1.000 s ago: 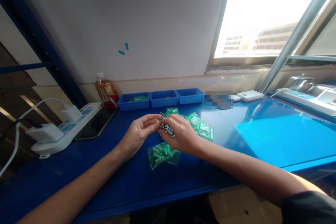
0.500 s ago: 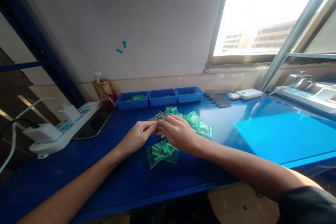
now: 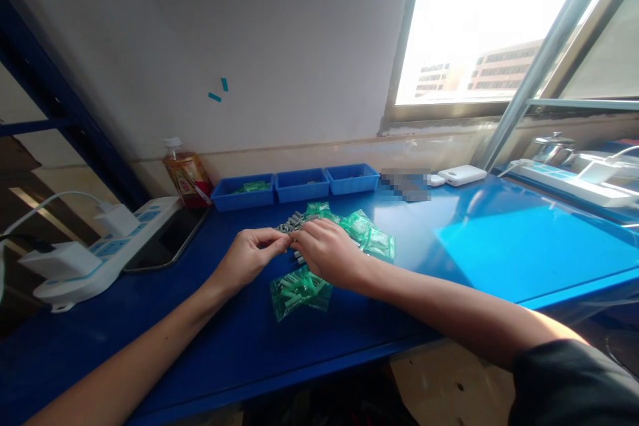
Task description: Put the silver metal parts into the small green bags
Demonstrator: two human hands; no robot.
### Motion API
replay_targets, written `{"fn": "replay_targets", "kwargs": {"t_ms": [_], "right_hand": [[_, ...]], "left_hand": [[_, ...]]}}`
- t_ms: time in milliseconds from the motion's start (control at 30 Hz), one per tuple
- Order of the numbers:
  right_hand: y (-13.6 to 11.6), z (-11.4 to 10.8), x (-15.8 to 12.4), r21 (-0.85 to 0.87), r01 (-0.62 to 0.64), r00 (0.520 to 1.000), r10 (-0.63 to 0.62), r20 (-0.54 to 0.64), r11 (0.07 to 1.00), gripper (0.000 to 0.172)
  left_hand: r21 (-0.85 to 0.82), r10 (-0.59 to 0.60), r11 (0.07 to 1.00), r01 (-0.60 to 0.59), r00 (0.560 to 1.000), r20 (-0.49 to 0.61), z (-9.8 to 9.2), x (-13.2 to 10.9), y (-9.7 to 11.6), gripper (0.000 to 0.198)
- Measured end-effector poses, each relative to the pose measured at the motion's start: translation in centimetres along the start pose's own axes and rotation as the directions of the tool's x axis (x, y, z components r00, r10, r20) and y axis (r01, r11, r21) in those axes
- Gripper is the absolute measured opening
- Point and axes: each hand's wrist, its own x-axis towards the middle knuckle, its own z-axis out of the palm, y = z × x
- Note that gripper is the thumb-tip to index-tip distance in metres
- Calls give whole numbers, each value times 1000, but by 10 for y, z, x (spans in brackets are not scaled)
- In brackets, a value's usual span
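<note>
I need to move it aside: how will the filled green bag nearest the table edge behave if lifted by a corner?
The green bag looks like thin, crinkled film, so it will probably sag. The loose small cylinders inside would likely slide to the low end. Lying flat on the table, it seems unlikely to roll.

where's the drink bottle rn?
Head view, left of centre: the drink bottle stands at the back of the blue table against the wall, just left of the three blue bins and behind the black phone.
</note>
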Motion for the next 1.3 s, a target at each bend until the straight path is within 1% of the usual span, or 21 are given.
{"fn": "replay_targets", "kwargs": {"t_ms": [67, 133, 200, 267, 333, 400, 567, 667, 800, 867, 933, 1000, 1033, 1100, 1167, 1300], "right_hand": [[0, -1, 1, 8, -46, 998, 46, -32, 999, 25], [0, -2, 1, 15, -88, 994, 89, -63, 996, 25], [0, -3, 1, 10, -118, 989, 118, -86, 993, 22], [-1, -3, 0, -2, -144, 985, 143, -98, 990, 19], [-2, -2, 0, -6, -167, 981, 166, -97, 986, 16], [-2, -3, 0, 21, -162, 984, 163, -78, 987, 16], [7, -9, -2, 216, -51, 999, 51, 3, 975, 25], [13, -8, -3, 281, -62, 998, 53, 43, 958, 19], [13, -1, -2, 291, -95, 995, 80, 63, 952, 14], [13, 0, -2, 299, -115, 993, 98, 73, 947, 11], [14, -3, -1, 312, -148, 989, 131, 73, 939, 11], [18, -7, -1, 320, -194, 981, 184, 63, 927, 12], [20, -9, -1, 320, -218, 976, 209, 61, 922, 13], [25, -11, -1, 313, -252, 968, 242, 72, 916, 13], [27, -11, -2, 302, -266, 964, 247, 100, 915, 13], [26, -9, -2, 285, -248, 964, 206, 169, 926, 14]], "left_hand": [[-59, -28, 998, 26, 999, -34, 1, 0, 1, 25], [-117, -51, 992, 46, 998, -43, 3, -1, 4, 26], [-162, -63, 985, 61, 998, -7, 6, -2, 8, 26], [-203, -65, 976, 76, 996, 60, 10, -5, 13, 27], [-240, -65, 967, 90, 992, 112, 13, -6, 15, 29], [-260, -69, 960, 101, 989, 131, 13, -7, 15, 30], [-228, -101, 967, 118, 991, 84, 5, -3, 6, 35], [-189, -123, 973, 132, 991, 61, 0, -1, 4, 40], [-148, -95, 982, 113, 988, 123, 1, -2, 6, 38], [-75, -66, 994, 77, 988, 138, 1, -1, 4, 37], [109, -17, 994, 5, 994, 110, -2, 0, 1, 35], [328, 64, 939, -100, 991, 118, -8, 2, -5, 32], [406, 99, 901, -152, 984, 149, -12, 3, -7, 31], [477, 129, 849, -225, 965, 227, -19, 4, -11, 30], [501, 105, 833, -233, 957, 271, -25, 5, -14, 30], [547, -20, 826, -136, 962, 271, -32, 4, -15, 34]]}}
